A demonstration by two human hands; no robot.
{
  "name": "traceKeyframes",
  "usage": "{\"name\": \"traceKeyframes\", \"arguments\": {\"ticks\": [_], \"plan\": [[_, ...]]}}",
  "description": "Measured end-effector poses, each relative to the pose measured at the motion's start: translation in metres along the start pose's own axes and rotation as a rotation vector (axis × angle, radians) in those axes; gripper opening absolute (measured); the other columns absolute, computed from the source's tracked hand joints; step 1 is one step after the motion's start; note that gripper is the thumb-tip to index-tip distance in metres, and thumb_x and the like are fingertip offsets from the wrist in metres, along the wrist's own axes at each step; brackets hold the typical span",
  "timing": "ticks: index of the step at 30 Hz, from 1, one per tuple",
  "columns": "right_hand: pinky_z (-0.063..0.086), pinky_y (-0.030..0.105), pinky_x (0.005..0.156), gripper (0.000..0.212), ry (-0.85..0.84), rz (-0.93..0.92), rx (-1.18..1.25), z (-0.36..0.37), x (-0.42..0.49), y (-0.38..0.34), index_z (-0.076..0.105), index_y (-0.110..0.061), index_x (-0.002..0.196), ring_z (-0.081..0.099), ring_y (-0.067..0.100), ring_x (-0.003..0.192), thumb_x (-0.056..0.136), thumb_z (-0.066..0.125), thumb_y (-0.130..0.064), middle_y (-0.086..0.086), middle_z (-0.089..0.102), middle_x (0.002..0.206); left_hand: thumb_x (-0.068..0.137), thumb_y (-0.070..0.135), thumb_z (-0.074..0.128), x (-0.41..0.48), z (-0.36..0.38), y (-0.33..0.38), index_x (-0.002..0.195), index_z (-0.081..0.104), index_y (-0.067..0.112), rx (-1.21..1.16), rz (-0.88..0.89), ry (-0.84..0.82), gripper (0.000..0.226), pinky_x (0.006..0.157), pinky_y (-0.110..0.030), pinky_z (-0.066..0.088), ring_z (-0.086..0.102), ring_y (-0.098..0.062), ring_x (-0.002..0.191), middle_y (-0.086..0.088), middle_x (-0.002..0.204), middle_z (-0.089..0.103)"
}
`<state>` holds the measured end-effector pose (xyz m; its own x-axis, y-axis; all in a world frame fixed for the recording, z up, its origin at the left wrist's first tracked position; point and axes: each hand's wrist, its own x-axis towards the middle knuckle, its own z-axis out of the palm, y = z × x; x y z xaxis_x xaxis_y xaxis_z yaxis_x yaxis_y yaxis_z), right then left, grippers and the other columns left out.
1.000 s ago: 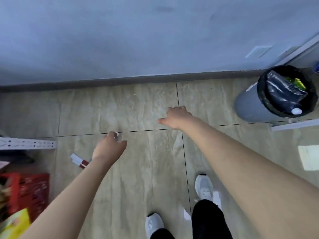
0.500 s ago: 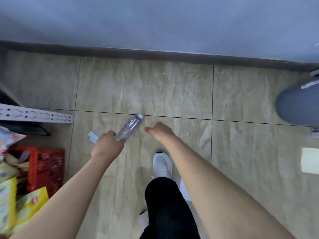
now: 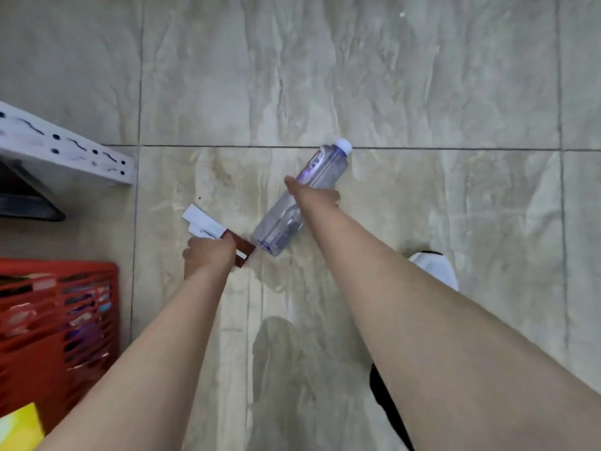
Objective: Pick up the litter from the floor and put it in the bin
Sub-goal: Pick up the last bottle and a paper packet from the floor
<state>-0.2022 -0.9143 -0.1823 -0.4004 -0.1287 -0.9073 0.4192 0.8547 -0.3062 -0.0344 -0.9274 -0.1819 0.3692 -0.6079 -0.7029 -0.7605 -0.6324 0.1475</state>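
Observation:
A clear plastic bottle (image 3: 320,167) with a white cap and a purple label lies slanted over the beige tiled floor. My right hand (image 3: 313,195) is wrapped around its middle, thumb on the left side and fingers on the right. Just left of the bottle's base is a flat red and white packet (image 3: 208,224) on the floor. My left hand (image 3: 209,257) is closed over its red end, and the white end sticks out past my knuckles. The bin is out of view.
A red plastic basket (image 3: 58,323) with packaged goods stands at the left edge, a yellow pack (image 3: 19,428) below it. A white perforated shelf rail (image 3: 65,151) juts in above it. My white shoe (image 3: 434,268) stands to the right of my right arm.
The view has dropped closer to the floor and the bin has left the frame. My right hand has closed on the bottle. My left hand has shifted from the bottle to the packet.

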Motion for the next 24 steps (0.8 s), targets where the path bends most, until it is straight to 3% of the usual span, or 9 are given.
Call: {"name": "traceKeyframes", "arguments": {"ticks": [4,7,11,15,21,24], "plan": [[0.046,0.045,0.097,0.090,0.130,-0.127,0.038,0.033,0.032,0.013,0.024,-0.009,0.131,0.053,0.036,0.114,0.066,0.072,-0.049,0.015,0.042,0.134,0.087,0.037,0.059,0.029,0.029,-0.015,0.135,0.029,-0.003,0.005,0.010,0.140,0.069,0.092,-0.046,0.043,0.048,-0.042,0.122,-0.021,0.141,0.034],[0.048,0.044,0.094,0.082,0.132,-0.209,0.021,0.031,0.033,0.017,0.027,-0.009,0.128,0.055,0.035,0.110,0.069,0.071,-0.043,0.013,0.044,0.131,0.085,0.034,0.061,0.037,0.038,-0.015,0.129,0.039,-0.001,-0.042,0.044,0.180,0.061,0.089,-0.046,0.044,0.052,-0.042,0.119,-0.020,0.136,0.045],[0.047,0.043,0.096,0.075,0.096,-0.211,-0.077,-0.003,0.017,0.016,0.030,-0.006,0.128,0.054,0.033,0.115,0.074,0.070,-0.040,0.013,0.046,0.133,0.082,0.024,0.065,0.025,0.032,-0.016,0.103,0.063,0.003,-0.190,0.023,0.050,0.030,0.070,-0.031,0.041,0.065,-0.034,0.097,-0.016,0.111,0.069],[0.046,0.040,0.096,0.077,0.113,-0.244,-0.157,-0.053,-0.021,0.005,0.032,-0.006,0.128,0.054,0.033,0.117,0.073,0.071,-0.043,0.013,0.047,0.133,0.079,0.020,0.068,-0.022,0.006,-0.003,0.085,0.062,0.011,-0.275,0.057,0.010,0.012,0.067,-0.028,0.038,0.058,-0.026,0.075,-0.013,0.099,0.071],[0.041,0.029,0.075,0.073,0.070,-0.247,-0.120,-0.146,-0.127,-0.019,0.036,-0.008,0.124,0.058,0.028,0.108,0.074,0.070,-0.048,0.010,0.053,0.127,0.078,0.022,0.068,-0.146,-0.063,0.050,0.073,0.053,0.017,-0.084,0.356,-0.048,0.016,0.065,-0.033,0.045,0.062,-0.028,0.079,-0.006,0.090,0.067],[0.041,0.029,0.070,0.071,0.105,-0.246,-0.065,-0.200,-0.178,-0.027,0.041,-0.011,0.122,0.058,0.025,0.093,0.071,0.069,-0.052,0.007,0.057,0.119,0.080,0.024,0.064,-0.214,-0.100,0.091,0.068,0.044,0.022,0.133,0.545,0.020,0.022,0.050,-0.027,0.030,0.053,-0.024,0.067,0.001,0.076,0.058]]}}
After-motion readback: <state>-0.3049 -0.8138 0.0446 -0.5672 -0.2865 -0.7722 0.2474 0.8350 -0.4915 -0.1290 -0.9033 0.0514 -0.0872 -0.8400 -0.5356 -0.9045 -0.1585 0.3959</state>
